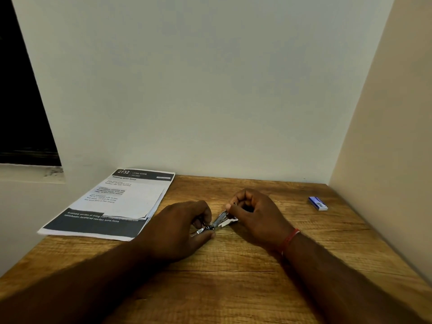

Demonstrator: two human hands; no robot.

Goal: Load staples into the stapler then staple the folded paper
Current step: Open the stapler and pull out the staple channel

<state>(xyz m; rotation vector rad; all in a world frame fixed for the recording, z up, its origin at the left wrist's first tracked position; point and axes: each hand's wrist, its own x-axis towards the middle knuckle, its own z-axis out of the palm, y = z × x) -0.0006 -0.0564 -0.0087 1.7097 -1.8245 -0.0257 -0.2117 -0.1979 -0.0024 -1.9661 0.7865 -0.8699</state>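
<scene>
Wooden tabletop [233,265]: left hand [184,223] and right hand [254,211] are both gripping small rigid silver metal stapler [218,222] between them; slick, probably best held by its sides.

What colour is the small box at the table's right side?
Blue and white box, clearest in the head view.

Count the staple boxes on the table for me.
1: a small blue-and-white cardboard staple box lies on the wooden table, at its far right, apart from both hands. Others could be hidden under the printed sheets.
</scene>
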